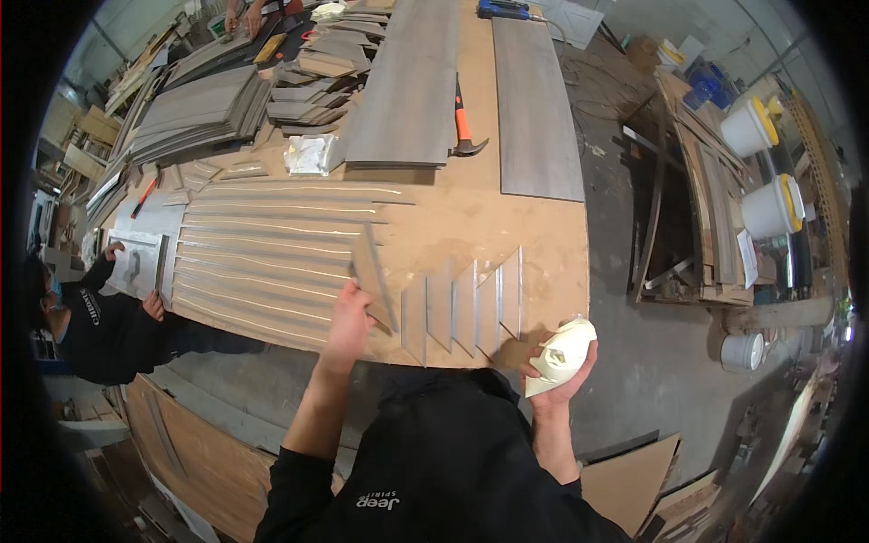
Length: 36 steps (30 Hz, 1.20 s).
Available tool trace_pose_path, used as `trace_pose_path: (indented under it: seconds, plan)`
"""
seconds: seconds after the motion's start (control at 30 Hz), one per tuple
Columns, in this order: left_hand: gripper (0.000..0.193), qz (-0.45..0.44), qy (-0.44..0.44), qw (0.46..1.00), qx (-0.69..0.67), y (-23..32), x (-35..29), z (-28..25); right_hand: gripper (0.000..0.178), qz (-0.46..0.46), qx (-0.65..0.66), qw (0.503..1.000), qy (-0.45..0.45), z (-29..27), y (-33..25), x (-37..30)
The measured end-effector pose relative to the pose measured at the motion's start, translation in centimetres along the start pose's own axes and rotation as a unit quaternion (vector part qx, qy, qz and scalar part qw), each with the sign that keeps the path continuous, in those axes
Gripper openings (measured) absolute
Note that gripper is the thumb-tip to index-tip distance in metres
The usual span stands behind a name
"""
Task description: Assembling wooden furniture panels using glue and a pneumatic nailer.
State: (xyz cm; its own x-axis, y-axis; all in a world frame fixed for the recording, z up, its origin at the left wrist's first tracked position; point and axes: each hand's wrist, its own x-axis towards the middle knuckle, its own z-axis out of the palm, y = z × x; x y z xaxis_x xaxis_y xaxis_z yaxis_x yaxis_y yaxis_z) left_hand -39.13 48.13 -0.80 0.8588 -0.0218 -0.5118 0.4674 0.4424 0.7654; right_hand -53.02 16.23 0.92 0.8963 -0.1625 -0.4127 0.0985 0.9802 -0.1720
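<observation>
My left hand (348, 312) grips a narrow grey wooden strip (373, 276) that lies tilted on the plywood worktable (471, 213). To its right, several grey pointed slats (471, 308) lie side by side near the table's front edge. My right hand (568, 376) holds a crumpled white cloth (561, 355) just off the table's front right corner. Left of the strip, long grey slats (272, 258) lie in rows.
A hammer with an orange grip (463, 127) lies between two long grey planks (534, 109). Stacks of grey boards (204, 113) fill the far left. Another person in black (104, 330) leans at the table's left end. White buckets (769, 206) stand at the right on the floor.
</observation>
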Motion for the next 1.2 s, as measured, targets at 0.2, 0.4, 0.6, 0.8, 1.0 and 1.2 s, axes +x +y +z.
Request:
trace_pose_path:
  seconds: [0.2, 0.4, 0.6, 0.8, 1.0, 1.2]
  plan:
    - [0.026, -0.096, -0.070, 0.986, 0.116, -3.9, -0.8, 3.1, 0.059, -0.006, 0.003, 1.000, -0.019, 0.0, 0.8, 0.2]
    - [0.047, -0.138, -0.174, 0.955, 0.198, -6.5, -2.2, 11.1, 0.059, -0.020, 0.020, 0.999, -0.021, -0.4, 0.1, -0.3]
    - [0.060, -0.048, -0.213, 0.932, 0.290, -11.1, -1.5, 19.6, 0.059, -0.041, 0.032, 0.998, -0.034, -2.6, -1.2, -1.9]
    - [0.049, 0.299, -0.211, 0.684, 0.631, -12.9, -0.8, 19.0, 0.058, -0.085, 0.001, 0.996, -0.036, -4.0, -3.3, -4.2]
    - [0.050, 0.462, -0.301, 0.495, 0.671, -13.6, 1.1, 18.9, 0.055, -0.125, 0.000, 0.991, -0.041, -5.3, -6.3, -5.5]
    - [0.054, 0.428, -0.294, 0.486, 0.703, -13.6, 1.4, 15.8, 0.055, -0.122, -0.025, 0.992, 0.003, -4.7, -7.1, -3.6]
